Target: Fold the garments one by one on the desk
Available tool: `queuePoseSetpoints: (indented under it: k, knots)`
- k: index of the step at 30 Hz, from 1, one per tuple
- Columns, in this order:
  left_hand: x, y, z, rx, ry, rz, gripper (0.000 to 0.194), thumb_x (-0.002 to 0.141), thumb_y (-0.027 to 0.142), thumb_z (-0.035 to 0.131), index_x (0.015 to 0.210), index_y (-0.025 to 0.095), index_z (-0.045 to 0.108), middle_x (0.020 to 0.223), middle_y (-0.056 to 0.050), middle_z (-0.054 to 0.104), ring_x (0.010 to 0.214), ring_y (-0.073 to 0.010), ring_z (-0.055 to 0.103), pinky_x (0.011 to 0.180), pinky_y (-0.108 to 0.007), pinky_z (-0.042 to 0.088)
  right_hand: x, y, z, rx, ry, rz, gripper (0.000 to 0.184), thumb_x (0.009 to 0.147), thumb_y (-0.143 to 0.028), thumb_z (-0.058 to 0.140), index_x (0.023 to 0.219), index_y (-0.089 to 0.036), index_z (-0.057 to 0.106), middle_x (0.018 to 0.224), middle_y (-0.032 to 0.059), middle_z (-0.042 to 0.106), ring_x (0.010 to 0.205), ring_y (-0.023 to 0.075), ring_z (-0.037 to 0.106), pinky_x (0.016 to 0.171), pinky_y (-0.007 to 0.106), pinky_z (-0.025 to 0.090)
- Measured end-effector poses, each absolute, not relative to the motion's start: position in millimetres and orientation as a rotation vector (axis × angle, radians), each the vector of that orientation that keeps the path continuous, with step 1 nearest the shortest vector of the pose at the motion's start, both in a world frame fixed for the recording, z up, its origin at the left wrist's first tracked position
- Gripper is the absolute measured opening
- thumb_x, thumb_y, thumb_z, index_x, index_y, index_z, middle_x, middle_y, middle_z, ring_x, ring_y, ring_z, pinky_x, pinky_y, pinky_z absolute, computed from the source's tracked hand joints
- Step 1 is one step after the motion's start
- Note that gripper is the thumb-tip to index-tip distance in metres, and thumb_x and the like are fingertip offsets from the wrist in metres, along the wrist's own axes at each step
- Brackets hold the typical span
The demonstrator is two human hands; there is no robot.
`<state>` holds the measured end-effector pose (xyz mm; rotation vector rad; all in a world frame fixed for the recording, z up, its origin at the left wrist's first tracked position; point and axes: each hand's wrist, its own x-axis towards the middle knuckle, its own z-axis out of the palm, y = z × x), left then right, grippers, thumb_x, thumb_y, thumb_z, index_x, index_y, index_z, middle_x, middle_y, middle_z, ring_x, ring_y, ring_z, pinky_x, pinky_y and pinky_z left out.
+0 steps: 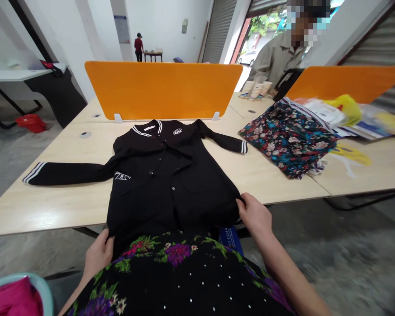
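Clamping the hem corners of a black varsity jacket (197, 180) in left hand (99, 250) and right hand (256, 215); spread front-up on the desk (69, 204), between and ahead of both, with hem past the near edge.

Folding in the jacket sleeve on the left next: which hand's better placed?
Probably the left hand: it holds the hem of the black varsity jacket on that side, nearer the striped cuff. The right hand holds the opposite hem corner, farther off.
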<state>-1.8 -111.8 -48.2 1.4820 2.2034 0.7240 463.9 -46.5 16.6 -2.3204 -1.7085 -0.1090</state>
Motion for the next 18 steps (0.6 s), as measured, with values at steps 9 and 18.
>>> queuePoseSetpoints:
  k: [9,18]
  knots:
    - [25,-104,18,2.526,1.858,1.132,0.011,0.087,0.026,0.053,0.097,0.022,0.054,0.087,-0.003,0.064,0.081,-0.0169,0.063,0.078,-0.028,0.049,384,-53,66,-1.207,-1.965,0.998,0.035,0.094,-0.045,0.042,0.096,-0.018,0.064,0.079,0.0043,0.064,0.072,0.0163,0.06,0.07,0.028,0.05]
    - [54,-49,30,2.669,1.612,0.595,0.025,0.094,0.041,0.045,0.101,0.018,0.054,0.095,-0.007,0.061,0.091,-0.0214,0.058,0.08,-0.034,0.048,305,-24,45,-1.335,-2.919,1.059,0.024,0.084,-0.038,0.062,0.081,-0.015,0.069,0.066,0.003,0.061,0.064,0.0148,0.056,0.057,0.024,0.041]
